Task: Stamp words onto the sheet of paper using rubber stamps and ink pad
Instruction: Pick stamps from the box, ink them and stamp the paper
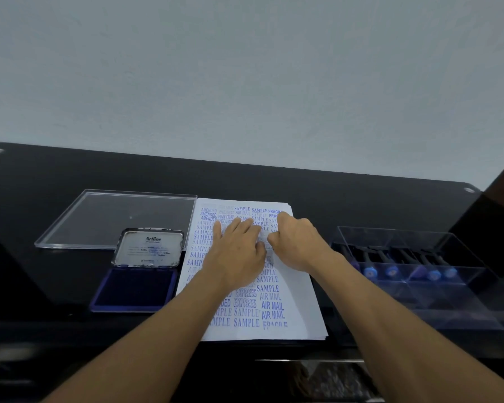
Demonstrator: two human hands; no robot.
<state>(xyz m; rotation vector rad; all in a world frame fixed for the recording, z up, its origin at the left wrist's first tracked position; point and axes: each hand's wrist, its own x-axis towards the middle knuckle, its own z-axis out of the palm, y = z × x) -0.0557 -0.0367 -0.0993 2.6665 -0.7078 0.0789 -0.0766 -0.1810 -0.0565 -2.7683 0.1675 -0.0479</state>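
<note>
- While blue words crowd most of the sheet of paper (298, 302), between ink pad (134, 289) and stamp box (454, 289), its right margin looks bare.
- Spread flat on it lies the left hand (236, 251).
- Curled beside it, the right hand (297, 242) hides whatever it holds.

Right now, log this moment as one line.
left hand flat on sheet | right hand curled on sheet, contents hidden | ink pad open | stamps in tray

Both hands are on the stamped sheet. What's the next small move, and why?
Probably lift the curled right hand straight up off the white paper sheet covered in blue stamped words, while the flat left hand pins it. The fist likely hides a stamp pressed down, though none shows.
</note>
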